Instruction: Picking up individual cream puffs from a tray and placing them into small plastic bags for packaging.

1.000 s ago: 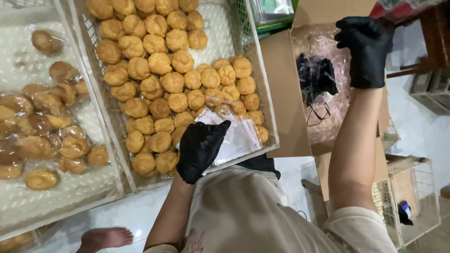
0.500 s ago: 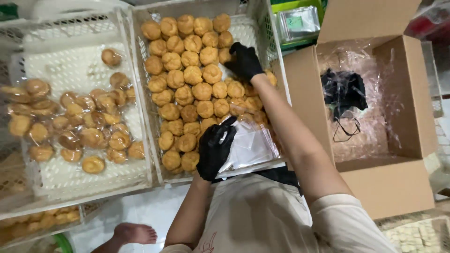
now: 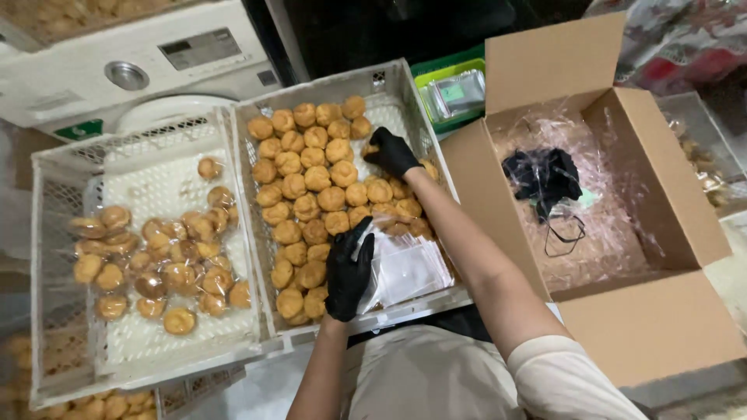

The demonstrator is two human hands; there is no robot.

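Both hands wear black gloves. My right hand [image 3: 391,152] reaches across a white plastic crate [image 3: 414,118] full of round golden buns [image 3: 315,204] and closes its fingers on one bun [image 3: 370,148] near the far right side. My left hand [image 3: 348,270] rests at the crate's near end on a stack of clear plastic bags [image 3: 408,270], with its fingertips pinching the top bag's edge.
A second white crate [image 3: 58,257] on the left holds buns wrapped in clear bags [image 3: 163,264]. An open cardboard box [image 3: 661,327] on the right is lined with plastic film and holds a black bundle [image 3: 542,175]. A green tray of packets [image 3: 455,93] and a white appliance [image 3: 117,70] sit behind.
My right hand left the cardboard box, crossed to the bun crate and settled on a bun at its far side. My left hand stayed on the clear bags. The view shifted right.
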